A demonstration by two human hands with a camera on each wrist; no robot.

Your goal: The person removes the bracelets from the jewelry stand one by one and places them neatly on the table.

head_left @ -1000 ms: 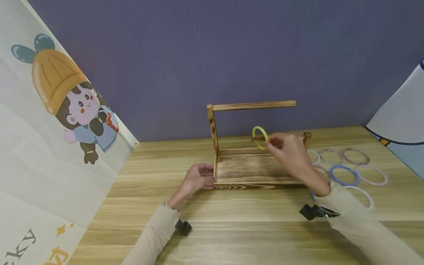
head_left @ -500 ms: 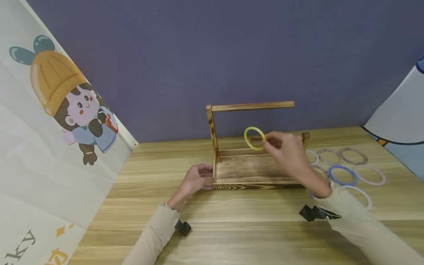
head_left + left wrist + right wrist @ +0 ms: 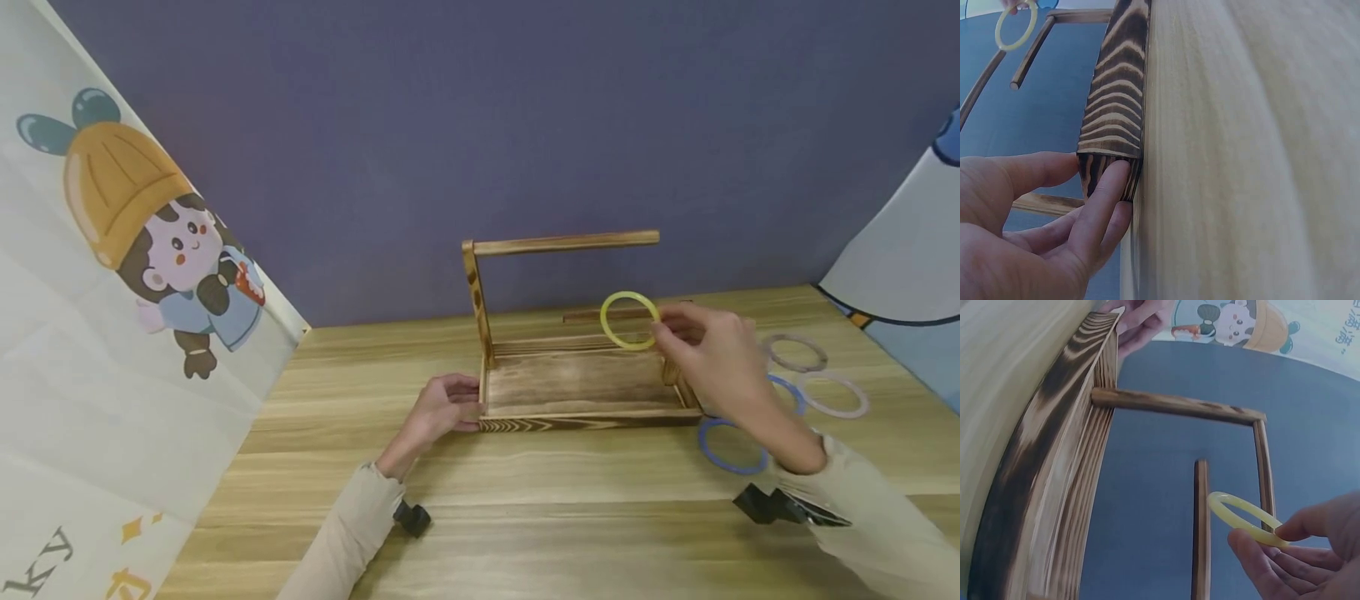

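Note:
My right hand (image 3: pixel 712 350) pinches a yellow bangle (image 3: pixel 628 294) between thumb and fingers. In the head view the bangle overlaps the low bar (image 3: pixel 583 317) of a wooden display stand (image 3: pixel 585 423); the right wrist view shows its rim close beside that bar (image 3: pixel 1201 531). My left hand (image 3: pixel 435 406) holds the stand's left end. Seen from the left wrist, its thumb rests at the edge of the end and the fingers (image 3: pixel 1099 206) lie across the end face. The stand has a shallow tray and a taller bar (image 3: pixel 566 243) on its left upright.
Several bangles lie to the stand's right, partly hidden by my right arm: a blue one (image 3: pixel 701 446), a pale pink one (image 3: pixel 862 392) and a mottled one (image 3: pixel 795 339). A grey-blue wall (image 3: pixel 375 167) stands behind the wood-grain table (image 3: pixel 525 517). A printed sheet (image 3: pixel 90 375) hangs at left.
My right hand has carried the yellow bangle a little left, then right along the low bar, and turned it more face-on to the head view. My left hand stays at the stand's end.

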